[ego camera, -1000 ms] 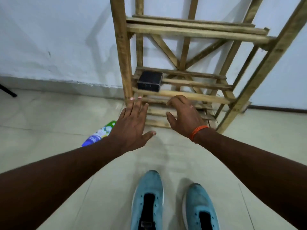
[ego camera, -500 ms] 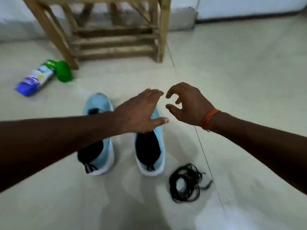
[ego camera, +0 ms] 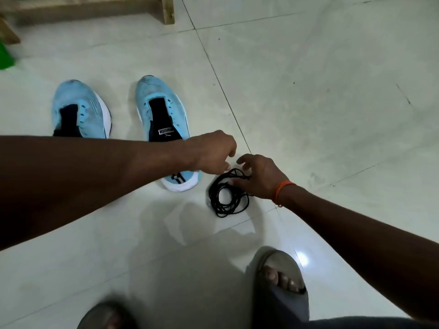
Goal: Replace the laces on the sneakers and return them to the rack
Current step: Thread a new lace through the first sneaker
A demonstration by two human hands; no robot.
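Head view looks down on a left sneaker [ego camera: 80, 108] and a right sneaker [ego camera: 164, 110], both blue, standing side by side on the tiled floor [ego camera: 308, 91] near the foot of the wooden rack [ego camera: 95, 10]. A coil of black laces [ego camera: 225, 200] lies just beside the right sneaker's heel. The right hand [ego camera: 259, 176] rests on the coil with fingers spread and relaxed, while the left hand [ego camera: 213, 150] reaches across over that heel, fingers curled downward at the coil's upper edge; whether they pinch a lace I cannot tell.
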